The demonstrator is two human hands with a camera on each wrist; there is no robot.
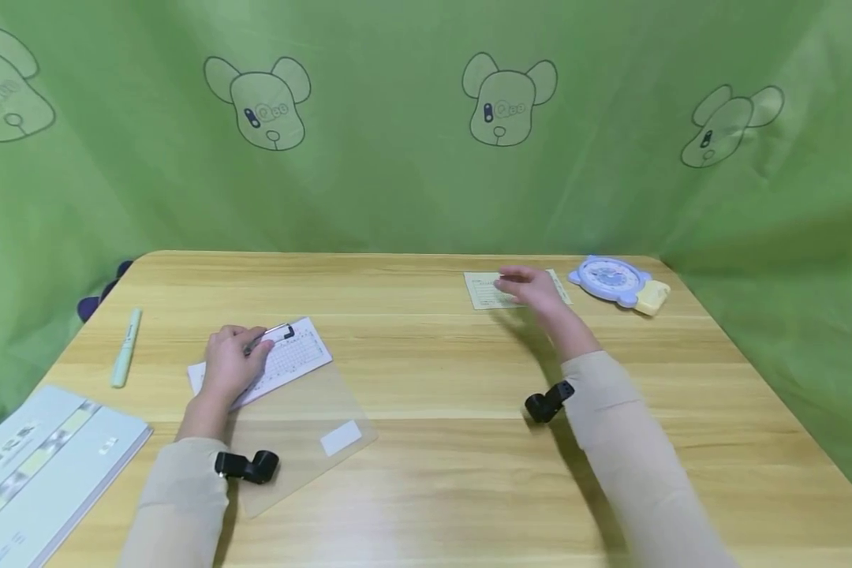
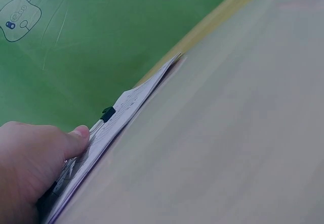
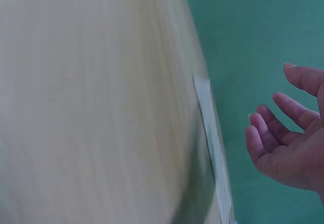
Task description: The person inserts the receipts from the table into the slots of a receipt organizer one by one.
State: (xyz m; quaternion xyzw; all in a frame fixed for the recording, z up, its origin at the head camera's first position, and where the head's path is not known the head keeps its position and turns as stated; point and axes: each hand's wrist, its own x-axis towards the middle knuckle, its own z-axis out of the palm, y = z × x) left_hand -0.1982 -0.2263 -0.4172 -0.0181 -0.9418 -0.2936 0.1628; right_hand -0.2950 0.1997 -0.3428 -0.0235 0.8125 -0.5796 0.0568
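Observation:
My left hand (image 1: pixel 229 363) grips the metal clip (image 1: pixel 278 332) of a translucent clipboard (image 1: pixel 294 465), thumb on the clip. Beneath the clip lies white printed paper (image 1: pixel 300 359) with a grid, partly hidden by the hand. The left wrist view shows the thumb against the clip's wire beside its black end. Over at the back right, my right hand (image 1: pixel 532 290) hovers above a pale green lined paper slip (image 1: pixel 484 293) and covers part of it. Its fingers are loosely bent and hold nothing in the right wrist view (image 3: pixel 288 138).
A mint-coloured highlighter (image 1: pixel 126 351) lies at the left. Near the front left corner is a pale blue notebook (image 1: pixel 57 465). A blue round toy-like clock (image 1: pixel 610 280) with a cream base (image 1: pixel 652 297) lies at the back right. Behind the table hangs a green curtain (image 1: pixel 397 189).

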